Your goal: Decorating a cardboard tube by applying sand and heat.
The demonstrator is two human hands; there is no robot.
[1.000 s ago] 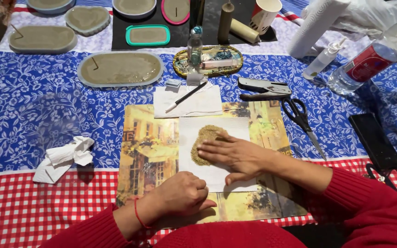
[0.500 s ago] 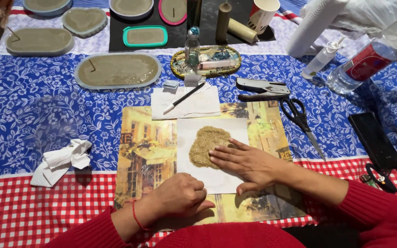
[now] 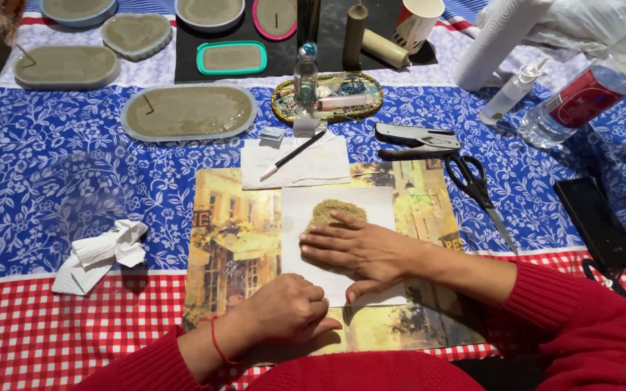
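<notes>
The right hand (image 3: 360, 250) lies flat, fingers spread, pressing a brownish patch (image 3: 336, 211) on white paper (image 3: 342, 206); at seven o'clock, the left hand (image 3: 284, 311), apparently fisted empty, steadies the printed mat (image 3: 233, 232).

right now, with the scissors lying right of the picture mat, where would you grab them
Take the scissors by the black handle loops at the far end, coming from above on the right side. The blades point toward the near edge of the table, and the right hand, flat on the white paper, is the nearer hand.

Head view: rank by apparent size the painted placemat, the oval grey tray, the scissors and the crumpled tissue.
1. painted placemat
2. oval grey tray
3. scissors and crumpled tissue: look alike, unranked.
</notes>
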